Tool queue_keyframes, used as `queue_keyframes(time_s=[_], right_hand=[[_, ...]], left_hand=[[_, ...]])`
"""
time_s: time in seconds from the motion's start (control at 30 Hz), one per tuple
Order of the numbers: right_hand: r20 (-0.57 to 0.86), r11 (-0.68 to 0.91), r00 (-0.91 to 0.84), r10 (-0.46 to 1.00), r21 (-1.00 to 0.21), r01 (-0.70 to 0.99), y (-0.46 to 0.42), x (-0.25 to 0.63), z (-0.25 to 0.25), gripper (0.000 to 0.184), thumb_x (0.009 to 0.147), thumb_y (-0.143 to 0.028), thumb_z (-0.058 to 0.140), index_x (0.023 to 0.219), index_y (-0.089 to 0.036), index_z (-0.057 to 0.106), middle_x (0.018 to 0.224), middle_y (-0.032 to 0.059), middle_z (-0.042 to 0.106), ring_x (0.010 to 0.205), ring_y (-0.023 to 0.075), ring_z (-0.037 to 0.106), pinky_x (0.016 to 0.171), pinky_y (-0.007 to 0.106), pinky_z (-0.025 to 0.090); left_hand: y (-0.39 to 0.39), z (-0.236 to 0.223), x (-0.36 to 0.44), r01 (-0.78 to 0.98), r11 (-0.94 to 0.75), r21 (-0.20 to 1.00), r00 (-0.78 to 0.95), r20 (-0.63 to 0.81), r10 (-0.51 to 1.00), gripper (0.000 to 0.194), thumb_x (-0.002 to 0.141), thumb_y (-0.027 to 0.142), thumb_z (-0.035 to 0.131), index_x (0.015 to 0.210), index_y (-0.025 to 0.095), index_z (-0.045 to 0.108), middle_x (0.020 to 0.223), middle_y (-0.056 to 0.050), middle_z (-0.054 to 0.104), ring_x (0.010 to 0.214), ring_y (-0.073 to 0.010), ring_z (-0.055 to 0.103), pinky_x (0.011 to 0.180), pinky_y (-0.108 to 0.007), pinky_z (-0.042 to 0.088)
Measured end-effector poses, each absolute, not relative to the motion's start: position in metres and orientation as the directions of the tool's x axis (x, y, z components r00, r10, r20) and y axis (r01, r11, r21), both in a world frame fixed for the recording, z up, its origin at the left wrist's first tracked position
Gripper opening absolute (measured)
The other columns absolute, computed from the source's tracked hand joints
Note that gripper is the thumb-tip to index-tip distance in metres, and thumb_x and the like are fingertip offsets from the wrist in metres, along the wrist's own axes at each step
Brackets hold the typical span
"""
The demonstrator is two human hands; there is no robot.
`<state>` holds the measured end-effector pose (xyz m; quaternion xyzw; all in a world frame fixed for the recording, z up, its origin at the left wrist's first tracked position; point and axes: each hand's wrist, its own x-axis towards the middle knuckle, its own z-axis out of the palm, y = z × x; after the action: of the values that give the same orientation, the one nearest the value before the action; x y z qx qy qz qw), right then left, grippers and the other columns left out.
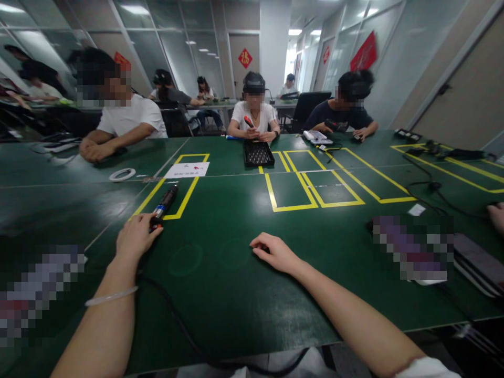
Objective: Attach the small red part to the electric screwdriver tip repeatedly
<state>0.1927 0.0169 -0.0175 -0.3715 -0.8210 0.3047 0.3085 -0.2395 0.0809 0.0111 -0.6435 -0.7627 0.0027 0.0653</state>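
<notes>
My left hand (pixel 136 237) rests on the green table (pixel 220 294) with its fingers curled round the near end of a black electric screwdriver (pixel 163 206) that lies flat, pointing away from me. A black cable (pixel 185 331) runs from it back under my forearm. A clear bangle sits on my left wrist. My right hand (pixel 275 252) lies palm down on the table near the middle, fingers loosely curled, with nothing visible in it.
Yellow tape rectangles (pixel 299 184) mark the tabletop. A black tray (pixel 258 154) sits in front of a person opposite holding a red tool. A white card (pixel 187 169) and a white tape ring (pixel 122 174) lie left. Cables and devices (pixel 433 186) lie right.
</notes>
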Motion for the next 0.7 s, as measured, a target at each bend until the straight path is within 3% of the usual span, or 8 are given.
queue_keyframes(time_s=[0.17, 0.33, 0.47, 0.53, 0.6, 0.7], right_hand=[[0.277, 0.542, -0.539, 0.796, -0.724, 0.427, 0.017, 0.193, -0.019, 0.014, 0.089, -0.019, 0.057, 0.102, -0.019, 0.063, 0.094, 0.0032, 0.063, 0.080, 0.0137, 0.059, 0.075, 0.026, 0.047], [0.273, 0.537, -0.537, 0.798, -0.727, 0.428, 0.016, 0.193, -0.017, 0.014, 0.089, -0.019, 0.057, 0.101, -0.019, 0.064, 0.094, 0.0035, 0.063, 0.080, 0.0145, 0.060, 0.074, 0.027, 0.047], [0.274, 0.538, -0.538, 0.797, -0.726, 0.429, 0.016, 0.192, -0.016, 0.014, 0.089, -0.018, 0.057, 0.101, -0.019, 0.063, 0.094, 0.0035, 0.063, 0.080, 0.0147, 0.060, 0.075, 0.028, 0.047], [0.278, 0.543, -0.539, 0.795, -0.723, 0.427, 0.016, 0.192, -0.016, 0.014, 0.089, -0.018, 0.057, 0.101, -0.019, 0.063, 0.093, 0.0035, 0.063, 0.081, 0.0148, 0.060, 0.075, 0.028, 0.047], [0.278, 0.544, -0.541, 0.794, -0.723, 0.426, 0.016, 0.192, -0.017, 0.013, 0.088, -0.018, 0.057, 0.100, -0.019, 0.063, 0.092, 0.0036, 0.063, 0.081, 0.0150, 0.060, 0.075, 0.027, 0.047], [0.278, 0.544, -0.542, 0.793, -0.724, 0.424, 0.017, 0.191, -0.018, 0.013, 0.088, -0.017, 0.058, 0.099, -0.018, 0.063, 0.092, 0.0035, 0.063, 0.081, 0.0148, 0.059, 0.075, 0.027, 0.047]], left_hand=[[0.078, 0.016, -0.229, 0.968, 0.237, -0.082, -0.230, 0.083, 0.970, 0.044, 0.085, 0.047, 0.049, 0.116, 0.015, 0.051, 0.121, -0.015, 0.049, 0.106, -0.0293, 0.050, 0.082, -0.037, 0.045], [0.070, 0.025, -0.217, 0.958, 0.279, -0.062, -0.274, 0.079, 0.958, 0.042, 0.090, 0.047, 0.038, 0.107, 0.012, 0.055, 0.111, -0.015, 0.054, 0.097, -0.0293, 0.055, 0.077, -0.040, 0.047], [0.067, 0.029, -0.200, 0.962, 0.268, -0.051, -0.251, 0.219, 0.943, 0.046, 0.093, 0.044, 0.031, 0.106, 0.009, 0.056, 0.110, -0.017, 0.057, 0.096, -0.0318, 0.057, 0.079, -0.044, 0.047], [0.067, 0.030, -0.185, 0.988, 0.153, 0.026, -0.155, 0.268, 0.951, 0.045, 0.093, 0.043, 0.031, 0.110, 0.011, 0.057, 0.113, -0.016, 0.058, 0.098, -0.0300, 0.057, 0.083, -0.042, 0.047], [0.066, 0.029, -0.162, 0.982, -0.040, 0.184, -0.007, 0.247, 0.969, 0.043, 0.093, 0.043, 0.033, 0.112, 0.014, 0.058, 0.113, -0.012, 0.061, 0.100, -0.0264, 0.058, 0.088, -0.038, 0.045], [0.057, 0.026, -0.117, 0.837, -0.326, 0.440, 0.287, 0.154, 0.945, 0.042, 0.092, 0.046, 0.039, 0.113, 0.018, 0.061, 0.111, -0.008, 0.064, 0.101, -0.0216, 0.059, 0.091, -0.032, 0.044]])
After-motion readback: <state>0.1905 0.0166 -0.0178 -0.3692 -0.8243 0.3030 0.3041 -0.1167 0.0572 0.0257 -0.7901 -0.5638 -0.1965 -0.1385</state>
